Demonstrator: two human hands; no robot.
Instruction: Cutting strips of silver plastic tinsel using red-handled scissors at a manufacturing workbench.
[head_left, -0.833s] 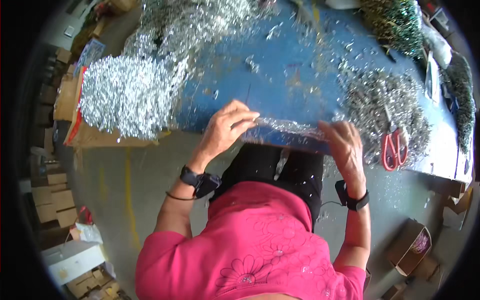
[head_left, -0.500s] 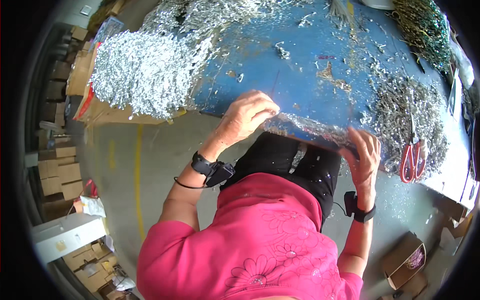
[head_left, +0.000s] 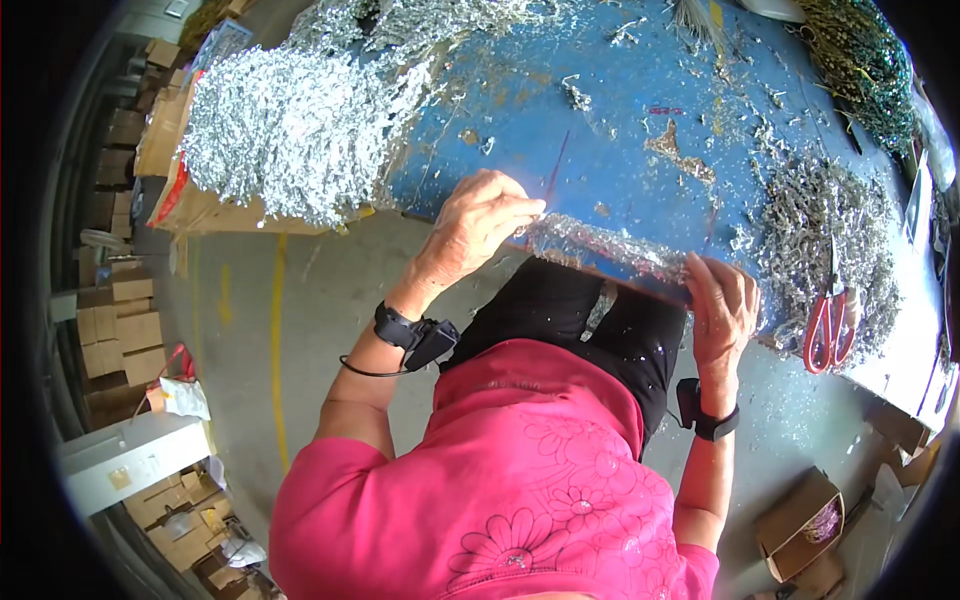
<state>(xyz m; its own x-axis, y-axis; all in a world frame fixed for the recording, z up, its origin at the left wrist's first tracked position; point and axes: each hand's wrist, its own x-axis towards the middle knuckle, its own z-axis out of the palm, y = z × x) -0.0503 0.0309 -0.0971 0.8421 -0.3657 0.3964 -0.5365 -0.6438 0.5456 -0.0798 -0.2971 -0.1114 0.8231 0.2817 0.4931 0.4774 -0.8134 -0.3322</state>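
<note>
A short length of silver tinsel [head_left: 610, 246] lies along the near edge of the blue table [head_left: 590, 150]. My left hand [head_left: 485, 222] pinches the left end of it between thumb and fingers. At the right end, my right hand [head_left: 722, 300] has its fingers closed over the tinsel, close to the table edge. Past my right hand, red-handled scissors [head_left: 828, 325] rest on a heap of silver tinsel clippings [head_left: 825, 230]. A thick bundle of silver tinsel strands [head_left: 290, 135] is spread on the table's left side.
Tinsel scraps [head_left: 577, 95] are scattered over the tabletop. Green and gold tinsel [head_left: 865, 70] lies at the far right. Cardboard boxes [head_left: 125, 330] are stacked along the left, and an open carton [head_left: 800, 525] stands on the floor at lower right.
My left hand has shifted slightly left and up with the tinsel's end. The right hand's fingers have drawn closer together over the other end, and the tinsel looks straighter.
</note>
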